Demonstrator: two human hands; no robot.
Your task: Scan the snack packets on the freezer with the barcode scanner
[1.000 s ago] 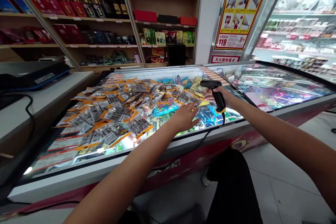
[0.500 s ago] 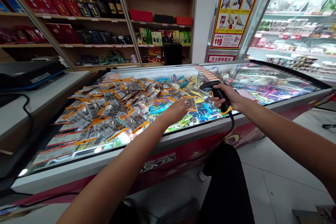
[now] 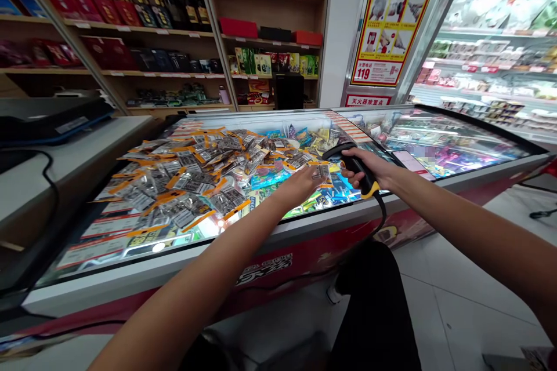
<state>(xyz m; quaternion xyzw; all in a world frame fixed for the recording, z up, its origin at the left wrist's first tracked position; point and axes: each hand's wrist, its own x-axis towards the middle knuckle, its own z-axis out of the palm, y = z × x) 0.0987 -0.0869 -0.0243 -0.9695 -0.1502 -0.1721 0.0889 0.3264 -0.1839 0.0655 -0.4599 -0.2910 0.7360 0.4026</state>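
Note:
My right hand (image 3: 364, 167) is wrapped round the grip of a black and yellow barcode scanner (image 3: 342, 151), whose head points left and whose cable hangs down over the freezer edge. My left hand (image 3: 301, 184) is closed on a small clear snack packet (image 3: 321, 173) with a printed label, just left of and below the scanner head. To the left, a loose pile of similar snack packets with orange edges (image 3: 191, 179) lies on the glass top of the chest freezer (image 3: 174, 246). Coloured ice-cream wrappers show under the glass. What is inside the held packet is too small to tell.
A phone (image 3: 411, 163) with a lit screen lies on the glass right of my right hand. Left is a white counter (image 3: 108, 142) with a black device (image 3: 56, 119). Shelves of boxes and bottles stand behind; a lit display fridge (image 3: 491, 58) is at right.
The scanner has shifted slightly left and tilted, its head coming closer to the packet in my left hand. The camera view has moved a little, and more of the phone shows.

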